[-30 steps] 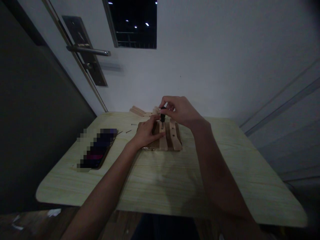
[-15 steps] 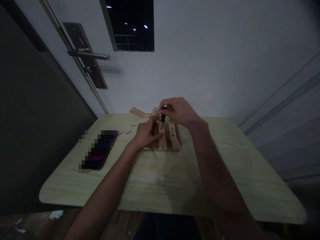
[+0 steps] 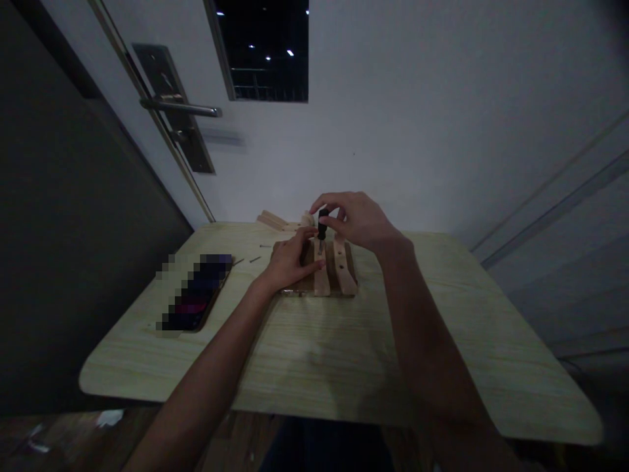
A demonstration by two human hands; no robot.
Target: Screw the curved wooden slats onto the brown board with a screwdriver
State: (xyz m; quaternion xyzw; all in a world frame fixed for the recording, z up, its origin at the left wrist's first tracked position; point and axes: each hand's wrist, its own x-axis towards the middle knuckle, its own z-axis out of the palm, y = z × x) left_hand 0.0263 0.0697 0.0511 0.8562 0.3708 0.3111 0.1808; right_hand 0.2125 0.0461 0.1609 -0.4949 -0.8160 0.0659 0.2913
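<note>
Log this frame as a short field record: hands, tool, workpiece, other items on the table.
left hand: pressed flat on the slatted wooden piece
right hand: fingertips pinching the screwdriver handle
screwdriver: upright, tip on a light slat
table: pale wood grain
other items: phone at left, loose screws, spare wooden strips at far edge

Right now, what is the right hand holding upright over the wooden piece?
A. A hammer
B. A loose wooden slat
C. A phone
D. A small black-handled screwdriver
D. The right hand pinches the black handle of a screwdriver that stands upright on a slat of the wooden piece, while the left hand rests on that piece.
</note>
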